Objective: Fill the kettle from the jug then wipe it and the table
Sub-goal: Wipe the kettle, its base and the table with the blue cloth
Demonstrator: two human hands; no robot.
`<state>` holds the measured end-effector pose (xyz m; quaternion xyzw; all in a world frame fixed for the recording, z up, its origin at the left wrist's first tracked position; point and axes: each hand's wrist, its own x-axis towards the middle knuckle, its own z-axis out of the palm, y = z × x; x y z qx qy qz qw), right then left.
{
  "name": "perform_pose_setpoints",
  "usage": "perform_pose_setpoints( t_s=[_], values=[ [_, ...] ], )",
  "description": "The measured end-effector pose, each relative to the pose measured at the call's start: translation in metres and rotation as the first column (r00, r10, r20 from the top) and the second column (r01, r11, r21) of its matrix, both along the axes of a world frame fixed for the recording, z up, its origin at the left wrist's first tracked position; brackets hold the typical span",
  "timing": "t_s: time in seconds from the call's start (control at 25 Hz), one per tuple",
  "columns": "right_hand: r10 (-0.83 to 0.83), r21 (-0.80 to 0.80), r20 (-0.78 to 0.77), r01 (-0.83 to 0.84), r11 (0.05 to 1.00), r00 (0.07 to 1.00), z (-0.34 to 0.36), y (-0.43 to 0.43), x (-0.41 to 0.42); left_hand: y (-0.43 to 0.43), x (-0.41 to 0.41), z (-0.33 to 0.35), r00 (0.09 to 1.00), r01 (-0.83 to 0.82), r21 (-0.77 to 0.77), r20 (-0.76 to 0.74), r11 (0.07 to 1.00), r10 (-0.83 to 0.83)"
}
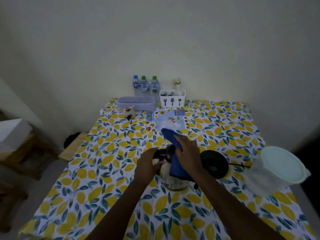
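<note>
Head view, dim light. The kettle (174, 179), steel body with a black top, stands upright on the table (103, 170) near its middle, on the lemon-print cloth.

Left hand (147, 163): fingers curled around the black handle on the kettle's left side, gripping it.

Right hand (187, 149): palm and fingers pressed flat on a blue cloth (174, 153) against the kettle's top and right side. The cloth drapes over the lid area and hangs down the body; its far end sticks up past the fingers.

The black round kettle base (214, 163) lies on the table just right of the kettle, behind the right forearm, with a cord running off to the right.

The jug (280, 168), clear plastic with a pale green lid, sits near the table's right edge, well apart from the kettle; it looks blurred.

Far edge, against the wall: three water bottles (144, 86), a white cutlery holder (172, 98), a grey tub (136, 103), and a small jar (128, 112). A picture mat (166, 121) lies in front of them.
</note>
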<state>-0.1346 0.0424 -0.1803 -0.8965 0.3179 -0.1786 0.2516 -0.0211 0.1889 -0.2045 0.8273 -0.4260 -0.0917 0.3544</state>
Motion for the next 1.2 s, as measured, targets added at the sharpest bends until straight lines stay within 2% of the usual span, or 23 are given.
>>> perform_pose_setpoints(
  t_s=[0.08,0.28,0.44,0.52,0.6,0.68,0.76,0.8,0.84,0.92,1.0,1.04,1.12,1.2],
  values=[
    [-0.002,-0.072,-0.192,-0.012,0.997,0.981,-0.009,0.004,0.012,-0.002,0.007,-0.001,1.000,0.013,0.039,-0.026,0.999,-0.012],
    [-0.095,-0.067,-0.232,0.082,0.994,0.968,-0.014,0.004,0.024,-0.014,0.020,0.001,0.997,-0.069,0.063,-0.019,0.996,0.070],
    [-0.053,0.132,-0.298,0.096,0.987,0.953,-0.006,-0.018,0.039,-0.017,0.025,0.004,0.999,-0.018,0.141,-0.040,0.990,0.024],
    [-0.038,0.220,-0.252,0.096,0.971,0.967,0.003,-0.030,0.042,-0.017,0.028,0.012,0.996,0.086,0.222,-0.039,0.971,-0.079],
    [-0.057,0.215,-0.124,0.083,0.973,0.991,0.007,-0.029,0.036,-0.018,0.030,0.021,0.980,0.198,0.314,-0.089,0.929,-0.179],
    [-0.080,0.054,0.013,0.079,0.995,0.997,-0.004,-0.010,0.016,-0.021,0.031,0.026,0.963,0.261,0.346,-0.163,0.901,-0.217],
    [-0.100,-0.142,0.057,0.107,0.984,0.993,-0.027,0.015,-0.008,-0.026,0.029,0.031,0.940,0.320,0.315,-0.224,0.894,-0.257],
    [-0.122,-0.164,0.066,0.131,0.978,0.990,-0.035,0.022,-0.015,-0.028,0.027,0.033,0.924,0.353,0.281,-0.252,0.892,-0.287],
    [-0.142,-0.128,0.081,0.152,0.980,0.987,-0.039,0.023,-0.017,-0.031,0.025,0.034,0.911,0.376,0.246,-0.275,0.894,-0.307],
    [-0.197,0.084,0.205,0.184,0.979,0.959,-0.029,0.013,-0.010,-0.036,0.018,0.035,0.913,0.358,0.209,-0.283,0.910,-0.294],
    [-0.339,0.348,0.353,0.214,0.913,0.872,-0.014,-0.005,-0.009,-0.040,0.013,0.033,0.938,0.289,0.246,-0.264,0.925,-0.223],
    [-0.409,0.427,0.380,0.234,0.873,0.830,-0.010,-0.016,-0.014,-0.042,0.012,0.030,0.955,0.251,0.296,-0.233,0.922,-0.185],
    [-0.482,0.479,0.346,0.290,0.828,0.805,-0.020,-0.039,-0.034,-0.043,0.011,0.023,0.970,0.219,0.330,-0.171,0.918,-0.170],
    [-0.470,0.576,0.200,0.285,0.766,0.860,-0.040,-0.052,-0.046,-0.045,0.011,0.018,0.972,0.214,0.285,-0.161,0.934,-0.173]
  ],
)
